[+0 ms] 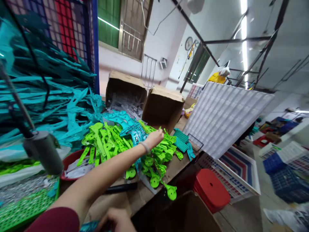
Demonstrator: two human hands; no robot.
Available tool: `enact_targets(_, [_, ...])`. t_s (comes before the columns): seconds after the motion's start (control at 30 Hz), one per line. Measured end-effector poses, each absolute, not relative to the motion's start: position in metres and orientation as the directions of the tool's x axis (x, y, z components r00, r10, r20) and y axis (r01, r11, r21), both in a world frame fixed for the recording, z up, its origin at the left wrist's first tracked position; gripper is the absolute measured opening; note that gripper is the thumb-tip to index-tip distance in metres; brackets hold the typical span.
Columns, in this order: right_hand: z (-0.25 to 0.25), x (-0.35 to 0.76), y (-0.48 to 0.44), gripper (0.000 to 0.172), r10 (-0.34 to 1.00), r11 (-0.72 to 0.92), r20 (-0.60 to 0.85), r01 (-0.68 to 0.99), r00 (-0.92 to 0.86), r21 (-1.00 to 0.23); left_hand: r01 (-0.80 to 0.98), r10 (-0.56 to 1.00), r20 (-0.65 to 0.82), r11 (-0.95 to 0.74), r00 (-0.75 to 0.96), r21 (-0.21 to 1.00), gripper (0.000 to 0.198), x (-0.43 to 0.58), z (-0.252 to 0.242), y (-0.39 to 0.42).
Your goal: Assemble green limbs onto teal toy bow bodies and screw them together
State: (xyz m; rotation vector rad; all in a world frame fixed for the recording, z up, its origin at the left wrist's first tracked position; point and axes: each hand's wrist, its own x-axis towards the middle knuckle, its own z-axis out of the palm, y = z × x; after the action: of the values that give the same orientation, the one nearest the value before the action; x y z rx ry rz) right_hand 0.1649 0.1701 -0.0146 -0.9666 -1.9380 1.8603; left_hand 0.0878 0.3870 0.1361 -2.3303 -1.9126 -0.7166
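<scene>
My left hand (154, 138) is stretched far forward over a heap of lime-green flat plastic parts (108, 143) on the cardboard-covered bench. Its fingers curl down into the pile beside some teal perforated parts (125, 120); what they grip is hidden. A pale band sits on that wrist. My right hand (117, 220) is low at the bottom edge, fingers curled, with a teal plastic part (88, 226) at its fingertips. One green part (171, 192) lies loose near the bench edge.
Two tipped cardboard boxes (164, 108) stand behind the pile. A large stack of teal parts (48, 93) fills the left. A red bowl (72, 159), a green grid tray (21, 209), a white corrugated sheet (224, 119) and red stools (211, 190) surround the bench.
</scene>
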Motion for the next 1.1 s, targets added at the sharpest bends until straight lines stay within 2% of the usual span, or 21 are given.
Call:
enact_targets(0.1, [-0.008,0.161,0.19,0.041,0.715,-0.347,-0.342,0.116,-0.61,-0.931,0.924,0.908,0.418,-0.183,0.028,0.336,0.025,0.061,0.139,0.37])
enact_targets(0.2, [0.005,0.159,0.213,0.052,0.764,-0.541,-0.396,-0.174,-0.509,-0.823,0.877,0.883,0.457,-0.131,-0.108,0.462,0.014,0.039,0.145,0.323])
enact_targets(0.27, [0.015,0.165,0.224,0.059,0.837,-0.489,-0.304,-0.374,-0.456,-0.788,0.823,0.876,0.454,-0.133,-0.163,0.553,0.009,0.03,0.139,0.268])
enact_targets(0.33, [0.025,0.174,0.227,0.061,0.892,-0.374,-0.154,-0.503,-0.424,-0.779,0.751,0.904,0.398,-0.154,-0.155,0.642,0.013,0.027,0.121,0.201])
enact_targets(0.37, [0.029,0.178,0.224,0.061,0.893,-0.329,-0.079,-0.523,-0.443,-0.786,0.673,0.932,0.334,-0.156,-0.142,0.723,0.018,0.026,0.108,0.166])
enact_targets(0.4, [0.032,0.179,0.219,0.058,0.876,-0.296,-0.014,-0.513,-0.482,-0.806,0.397,0.986,0.138,-0.09,-0.096,0.914,0.024,0.026,0.094,0.132])
enact_targets(0.43, [0.035,0.178,0.21,0.053,0.847,-0.26,0.037,-0.475,-0.53,-0.841,0.14,0.997,-0.067,0.072,-0.042,0.988,0.031,0.025,0.08,0.101])
enact_targets(0.47, [0.038,0.174,0.199,0.047,0.815,-0.211,0.074,-0.413,-0.575,-0.886,-0.038,0.977,-0.19,0.187,-0.097,0.982,0.038,0.023,0.066,0.073])
enact_targets(0.5, [0.04,0.167,0.186,0.043,0.787,-0.152,0.095,-0.341,-0.609,-0.928,-0.135,0.953,-0.269,0.252,-0.136,0.958,0.042,0.021,0.054,0.051])
enact_targets(0.57, [0.045,0.146,0.16,0.042,0.736,-0.07,0.077,-0.189,-0.673,-0.98,-0.094,0.932,-0.242,0.225,-0.27,0.97,0.047,0.016,0.035,0.018])
enact_targets(0.67, [0.053,0.111,0.13,0.044,0.566,-0.05,-0.034,0.007,-0.823,-0.999,0.102,0.882,-0.074,0.136,-0.466,0.985,0.054,0.005,0.017,-0.008])
enact_targets(0.73, [0.058,0.096,0.122,0.044,0.483,0.026,-0.061,0.084,-0.874,-0.996,0.103,0.817,-0.072,0.158,-0.571,0.982,0.049,-0.007,0.012,-0.022])
enact_targets(0.83, [0.061,0.087,0.119,0.043,0.49,0.166,-0.041,0.139,-0.871,-0.976,0.15,0.715,-0.058,0.224,-0.696,0.963,0.05,-0.027,0.008,-0.042])
enact_targets(0.9, [0.063,0.084,0.114,0.051,0.437,0.253,-0.07,0.197,-0.897,-0.947,0.269,0.69,0.062,0.196,-0.721,0.943,0.052,-0.036,0.006,-0.052])
enact_targets(1.0, [0.068,0.075,0.096,0.06,0.233,0.441,-0.146,0.238,-0.961,-0.865,0.429,0.73,0.279,0.021,-0.624,0.903,0.042,-0.04,0.001,-0.058])
enact_targets(1.07, [0.074,0.069,0.083,0.066,0.147,0.561,-0.218,0.263,-0.965,-0.785,0.471,0.752,0.328,-0.027,-0.572,0.882,0.033,-0.039,-0.007,-0.06])
enact_targets(1.1, [0.077,0.066,0.077,0.068,0.148,0.602,-0.268,0.302,-0.952,-0.739,0.475,0.765,0.314,-0.012,-0.563,0.88,0.031,-0.039,-0.012,-0.062])
